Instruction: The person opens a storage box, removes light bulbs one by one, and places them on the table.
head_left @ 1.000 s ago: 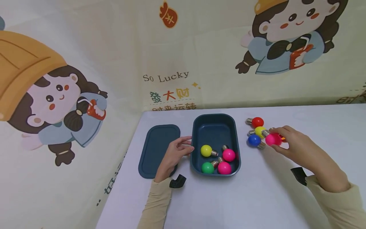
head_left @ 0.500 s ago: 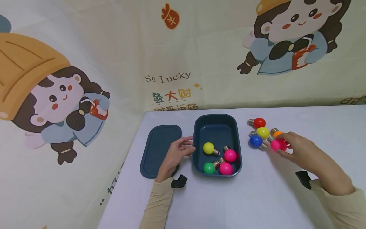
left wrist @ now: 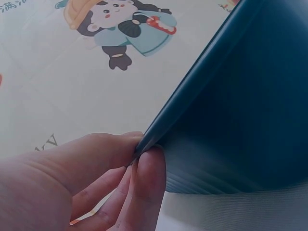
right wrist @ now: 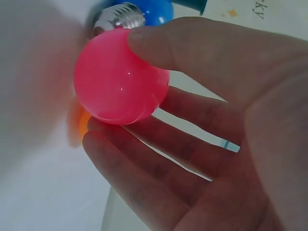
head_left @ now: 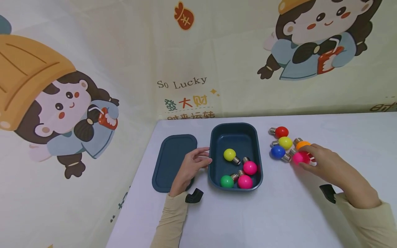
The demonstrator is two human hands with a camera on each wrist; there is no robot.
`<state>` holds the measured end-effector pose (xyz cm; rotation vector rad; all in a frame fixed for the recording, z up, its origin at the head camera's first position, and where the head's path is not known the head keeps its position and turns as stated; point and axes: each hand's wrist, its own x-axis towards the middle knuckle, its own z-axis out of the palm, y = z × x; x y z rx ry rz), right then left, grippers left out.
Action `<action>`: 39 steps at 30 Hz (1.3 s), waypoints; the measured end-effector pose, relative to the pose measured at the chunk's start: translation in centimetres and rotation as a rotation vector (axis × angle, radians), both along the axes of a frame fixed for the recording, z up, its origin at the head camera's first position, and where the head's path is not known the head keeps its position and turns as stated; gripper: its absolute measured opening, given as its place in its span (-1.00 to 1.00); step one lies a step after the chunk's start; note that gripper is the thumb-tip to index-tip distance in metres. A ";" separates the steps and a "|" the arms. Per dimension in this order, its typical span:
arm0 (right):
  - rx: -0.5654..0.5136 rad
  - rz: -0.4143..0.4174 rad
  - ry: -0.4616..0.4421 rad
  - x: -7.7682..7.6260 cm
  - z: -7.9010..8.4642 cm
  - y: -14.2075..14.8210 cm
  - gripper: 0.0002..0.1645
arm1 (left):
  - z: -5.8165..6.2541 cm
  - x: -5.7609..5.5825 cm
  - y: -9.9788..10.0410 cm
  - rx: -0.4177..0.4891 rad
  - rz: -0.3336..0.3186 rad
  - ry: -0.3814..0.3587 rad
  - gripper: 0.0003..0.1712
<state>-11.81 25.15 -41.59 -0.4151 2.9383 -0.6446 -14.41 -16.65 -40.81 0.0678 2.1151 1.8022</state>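
A dark blue box (head_left: 234,132) on the white table holds a yellow bulb (head_left: 230,155), a green bulb (head_left: 227,181) and two pink bulbs (head_left: 250,168). My left hand (head_left: 193,165) pinches the box's left rim between thumb and index finger, as the left wrist view shows. Right of the box, my right hand (head_left: 327,165) holds another pink light bulb (right wrist: 120,79) by its round globe, thumb on one side and fingers on the other. Its metal base points toward a blue bulb (head_left: 277,152). An orange bulb (head_left: 302,144) is partly hidden behind the right hand.
A flat dark blue lid (head_left: 172,162) lies left of the box, partly under the left hand. Red (head_left: 282,132) and yellow (head_left: 285,142) bulbs lie beyond the blue one. A printed cloth (head_left: 235,86) hangs behind the table's back edge.
My right hand has brought the pink bulb down and slightly right, beside the blue and orange bulbs. Inside the box the yellow bulb has rolled a little away. The left hand keeps its place.
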 end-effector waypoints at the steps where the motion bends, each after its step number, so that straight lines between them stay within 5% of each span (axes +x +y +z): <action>1: 0.003 -0.002 -0.006 0.0 -0.1 0.0 -0.35 | 0.0 0.0 0.0 0.001 0.000 0.000 -0.42; 9: 0.002 0.011 -0.006 -0.3 -0.7 0.2 -0.38 | -0.2 0.0 -0.1 0.005 0.003 0.003 -0.42; 18: -0.001 -0.001 0.002 -0.3 -0.9 0.0 -0.37 | -3.0 -1.1 -0.4 -0.006 0.030 0.015 -0.40; 39: 0.041 -0.003 0.104 0.2 0.5 -0.8 -0.43 | -3.0 -0.8 -0.4 -0.025 0.031 0.048 -0.41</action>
